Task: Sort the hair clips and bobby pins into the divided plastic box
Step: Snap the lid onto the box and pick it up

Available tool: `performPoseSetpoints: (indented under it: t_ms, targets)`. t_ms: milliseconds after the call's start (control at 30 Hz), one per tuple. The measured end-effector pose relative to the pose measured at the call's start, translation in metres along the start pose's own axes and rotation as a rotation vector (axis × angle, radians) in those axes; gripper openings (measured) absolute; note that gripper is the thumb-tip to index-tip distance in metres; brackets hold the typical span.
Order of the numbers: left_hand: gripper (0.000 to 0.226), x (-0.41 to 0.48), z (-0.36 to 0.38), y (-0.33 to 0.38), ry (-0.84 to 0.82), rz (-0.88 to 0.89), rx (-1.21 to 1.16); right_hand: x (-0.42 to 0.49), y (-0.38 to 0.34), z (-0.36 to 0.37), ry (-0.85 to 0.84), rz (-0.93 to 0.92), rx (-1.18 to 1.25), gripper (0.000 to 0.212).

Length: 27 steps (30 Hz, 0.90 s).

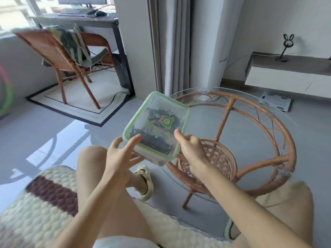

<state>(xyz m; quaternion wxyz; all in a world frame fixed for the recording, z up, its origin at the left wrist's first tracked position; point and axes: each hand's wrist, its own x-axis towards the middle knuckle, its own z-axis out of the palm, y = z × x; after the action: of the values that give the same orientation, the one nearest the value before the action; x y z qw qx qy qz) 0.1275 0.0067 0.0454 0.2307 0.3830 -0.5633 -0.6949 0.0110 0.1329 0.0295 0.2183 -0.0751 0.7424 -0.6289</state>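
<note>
One clear plastic box [156,126] with a green-rimmed lid, held up in the air between my two hands, tilted, lid face toward me. Green bear sticker [167,121] on the lid, up from my right thumb. Dark stuff shows through the plastic, blurred, can't tell clips from pins or see any dividers.

Right hand [192,149] clamped on the box's near right corner: thumb pressed on the lid, other fingers curled under and behind. Left hand [119,154] at the near left corner, fingers spread apart, index finger lying along the lid edge, the rest reaching under the box; whether it truly grips I can't tell, motion blur.

Just beyond my right hand, a round rattan table [232,140] with a glass top and a woven lower shelf; box is above its left edge, not resting on it. Below my hands, my bare knees, a cream slipper [146,183] on my foot. Left of my left arm, a cream-and-brown knit cushion [35,199]. Well past the box to the left, a rattan chair [59,56] at a dark desk [100,20].
</note>
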Motion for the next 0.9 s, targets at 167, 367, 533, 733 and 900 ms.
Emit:
performPoseSetpoints:
  t_ms: [167,367,533,733,900]
  targets:
    - [0.041,0.01,-0.058,-0.018,0.277,0.031,0.098,0.032,-0.003,-0.033,0.083,-0.124,-0.242,0.041]
    - [0.076,0.045,-0.076,-0.022,0.484,0.066,0.175,0.066,0.0,-0.095,0.34,-0.156,-0.47,0.038]
    - [0.032,0.057,-0.074,-0.029,0.327,-0.092,0.265,0.086,0.009,-0.131,0.475,-0.139,-0.712,0.043]
    - [0.055,0.059,-0.052,-0.084,0.177,-0.213,0.156,0.09,0.028,-0.152,0.495,-0.121,-0.839,0.039]
    - [0.055,0.08,-0.04,-0.114,0.007,-0.427,0.11,0.094,0.046,-0.165,0.444,-0.18,-1.099,0.046]
